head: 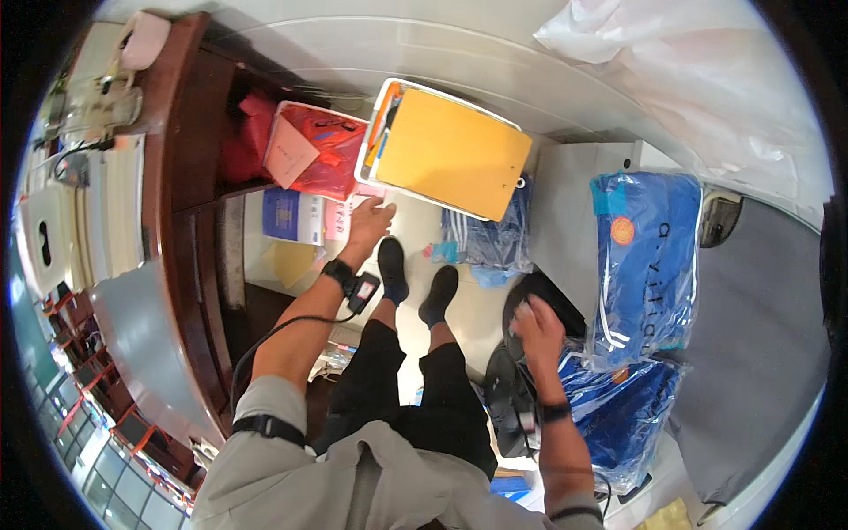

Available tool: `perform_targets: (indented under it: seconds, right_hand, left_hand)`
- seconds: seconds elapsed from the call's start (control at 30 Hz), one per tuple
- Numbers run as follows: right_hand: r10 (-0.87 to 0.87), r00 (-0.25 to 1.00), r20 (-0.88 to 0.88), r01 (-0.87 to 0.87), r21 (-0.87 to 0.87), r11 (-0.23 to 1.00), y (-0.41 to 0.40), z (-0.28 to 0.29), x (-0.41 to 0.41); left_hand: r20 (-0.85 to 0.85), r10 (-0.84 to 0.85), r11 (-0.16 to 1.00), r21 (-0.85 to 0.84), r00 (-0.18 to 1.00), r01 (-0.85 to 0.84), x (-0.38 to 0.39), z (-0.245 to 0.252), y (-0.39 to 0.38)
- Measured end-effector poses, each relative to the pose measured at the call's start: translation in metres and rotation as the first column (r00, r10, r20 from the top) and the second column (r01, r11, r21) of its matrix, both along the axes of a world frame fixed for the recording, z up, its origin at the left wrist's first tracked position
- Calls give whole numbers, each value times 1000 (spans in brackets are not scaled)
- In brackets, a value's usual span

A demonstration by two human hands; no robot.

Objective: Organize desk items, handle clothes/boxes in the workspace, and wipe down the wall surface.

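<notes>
My left hand [372, 220] is stretched forward with its fingers apart and holds nothing visible, just in front of a red-lined bin [344, 190]. That bin holds red plastic and a pink paper envelope [291, 152]. A white-rimmed container [437, 97] stands to its right, with an orange-yellow clipboard or board [454, 152] lying on top. Over a black bag [507, 384], on the right side, is my right hand [540, 324], its fingers curled; whether it holds something small cannot be made out. Blue clothing in clear plastic bags [649, 265] lies right of it.
A brown wooden desk [182, 132] with books [119, 205] runs along the left. Under it, a blue-and-white book or box [285, 215] and papers lie on the floor. More bagged blue clothing [487, 232] lies ahead. A grey cloth-covered surface [748, 331] is at right.
</notes>
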State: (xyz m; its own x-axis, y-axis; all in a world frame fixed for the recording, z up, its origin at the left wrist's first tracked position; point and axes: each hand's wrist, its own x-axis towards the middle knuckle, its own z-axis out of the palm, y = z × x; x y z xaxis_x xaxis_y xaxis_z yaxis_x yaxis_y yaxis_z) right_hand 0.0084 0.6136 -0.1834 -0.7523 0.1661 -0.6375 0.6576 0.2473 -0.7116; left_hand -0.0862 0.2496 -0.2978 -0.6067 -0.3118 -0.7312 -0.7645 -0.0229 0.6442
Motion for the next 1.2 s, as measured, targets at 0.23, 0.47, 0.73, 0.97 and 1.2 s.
perform_targets:
  seconds: [0.23,0.47,0.73,0.97,1.2]
  right_hand:
    - [831,523,-190,-232,906,353,4,-236,-130]
    - [3,1000,2,-3,21,1000,-61,-219,-180]
    - [4,998,67,15,-275,961,-44,-185,-183]
    - [-57,985,161,148,-641,753,-56,-103,-185]
    - [-193,981,-5,167,-479,862,-26,46,-130]
  left_hand:
    - [89,-111,974,206,990,91,64,13,19]
    - [279,-47,993,113,959,16,154,-6,-26]
    - [251,-42,994,106,967,16,141,-10,-21]
    - [175,-102,987,144,979,77,112,7,4]
    - [108,-213,972,126,971,199,113,2,13]
